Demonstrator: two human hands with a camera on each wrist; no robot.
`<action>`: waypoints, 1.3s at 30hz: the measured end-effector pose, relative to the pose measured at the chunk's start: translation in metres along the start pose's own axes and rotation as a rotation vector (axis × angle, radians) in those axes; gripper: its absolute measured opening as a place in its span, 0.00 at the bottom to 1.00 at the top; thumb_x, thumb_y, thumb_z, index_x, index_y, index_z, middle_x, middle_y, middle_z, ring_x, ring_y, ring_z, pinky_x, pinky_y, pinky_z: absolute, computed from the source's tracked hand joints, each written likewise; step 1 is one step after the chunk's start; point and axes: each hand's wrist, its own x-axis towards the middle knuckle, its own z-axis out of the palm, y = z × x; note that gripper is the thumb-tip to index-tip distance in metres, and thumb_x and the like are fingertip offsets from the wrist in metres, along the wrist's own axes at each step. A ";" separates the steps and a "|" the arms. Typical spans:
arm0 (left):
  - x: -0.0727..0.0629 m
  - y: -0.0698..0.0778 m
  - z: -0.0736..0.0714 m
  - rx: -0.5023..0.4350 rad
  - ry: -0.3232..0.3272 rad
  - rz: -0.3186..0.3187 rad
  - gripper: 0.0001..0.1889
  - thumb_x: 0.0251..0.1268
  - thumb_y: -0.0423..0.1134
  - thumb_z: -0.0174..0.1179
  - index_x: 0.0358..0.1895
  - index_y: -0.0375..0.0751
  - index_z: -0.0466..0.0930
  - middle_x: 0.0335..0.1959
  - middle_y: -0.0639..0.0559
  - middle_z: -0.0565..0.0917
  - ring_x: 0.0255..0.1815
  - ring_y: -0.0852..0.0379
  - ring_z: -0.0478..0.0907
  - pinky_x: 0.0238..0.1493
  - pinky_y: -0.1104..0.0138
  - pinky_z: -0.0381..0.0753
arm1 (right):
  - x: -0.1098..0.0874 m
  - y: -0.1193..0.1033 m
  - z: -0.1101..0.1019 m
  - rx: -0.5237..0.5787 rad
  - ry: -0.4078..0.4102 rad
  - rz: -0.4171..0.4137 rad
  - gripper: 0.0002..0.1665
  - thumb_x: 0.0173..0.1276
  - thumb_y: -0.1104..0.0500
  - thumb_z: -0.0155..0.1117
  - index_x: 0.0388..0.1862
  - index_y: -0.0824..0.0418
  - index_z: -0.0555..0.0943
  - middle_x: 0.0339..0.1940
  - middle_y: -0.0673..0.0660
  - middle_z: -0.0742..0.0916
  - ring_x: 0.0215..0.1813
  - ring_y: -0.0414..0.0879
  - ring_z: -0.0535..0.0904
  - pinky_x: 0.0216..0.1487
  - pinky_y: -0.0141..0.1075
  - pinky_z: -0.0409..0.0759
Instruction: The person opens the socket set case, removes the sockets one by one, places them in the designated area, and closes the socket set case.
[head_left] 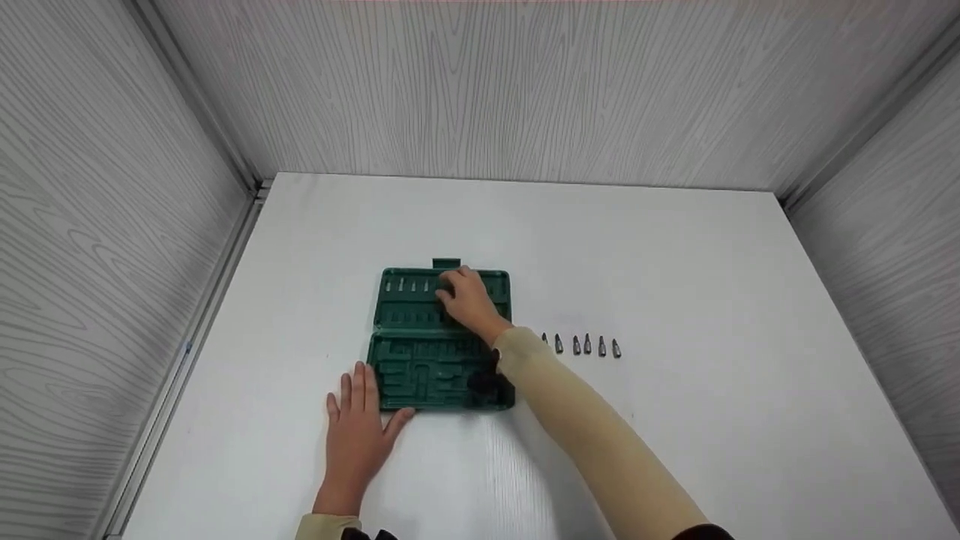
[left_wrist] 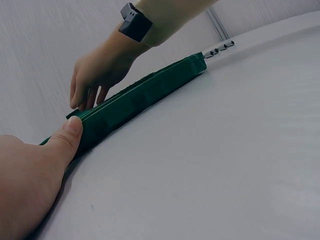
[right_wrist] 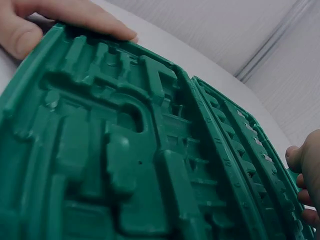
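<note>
So the left hand (head_left: 356,439) is spread flat at the near left corner of the green case (head_left: 420,379), fingers straight along its side and thumb against the near edge, probably just so it doesn't skate around. The right hand (head_left: 469,300) reaches over the far half with its fingers bent; can't tell if there's anything pinched in there, since the fingertips are hidden. Just left of it, four small bits (head_left: 401,285) sit in the slots, one per slot, which looks like it's meant to hold them neatly apart. The case lies unfolded on the tabletop (head_left: 720,285), left of center, latch tab (head_left: 446,263) facing away, so both halves are reachable. Off to its right there's a loose row of bits (head_left: 587,344), six visible, lined up side by side, likely for easy grabbing. As for brands or labels, no readable writing anywhere, tbh.
</note>
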 end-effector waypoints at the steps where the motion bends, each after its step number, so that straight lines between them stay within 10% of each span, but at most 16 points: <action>1: 0.000 0.000 0.000 0.001 0.002 0.004 0.49 0.62 0.69 0.43 0.73 0.32 0.43 0.73 0.38 0.47 0.72 0.38 0.42 0.66 0.42 0.41 | 0.002 0.000 0.001 0.001 -0.001 0.009 0.19 0.70 0.56 0.55 0.57 0.63 0.76 0.52 0.58 0.77 0.54 0.49 0.71 0.54 0.40 0.71; 24: -0.006 0.002 0.003 -0.028 -0.026 -0.022 0.50 0.62 0.69 0.43 0.72 0.31 0.44 0.73 0.38 0.46 0.72 0.38 0.42 0.65 0.42 0.41 | 0.020 -0.018 0.024 -0.144 -0.056 0.179 0.19 0.69 0.51 0.56 0.53 0.60 0.80 0.50 0.59 0.77 0.53 0.53 0.68 0.54 0.46 0.66; 39: 0.000 -0.001 0.000 -0.025 -0.006 -0.003 0.49 0.62 0.69 0.42 0.72 0.31 0.44 0.73 0.38 0.46 0.72 0.39 0.42 0.65 0.42 0.41 | 0.025 -0.018 0.021 -0.001 0.010 0.197 0.14 0.67 0.54 0.60 0.48 0.58 0.75 0.47 0.56 0.76 0.50 0.51 0.68 0.54 0.44 0.64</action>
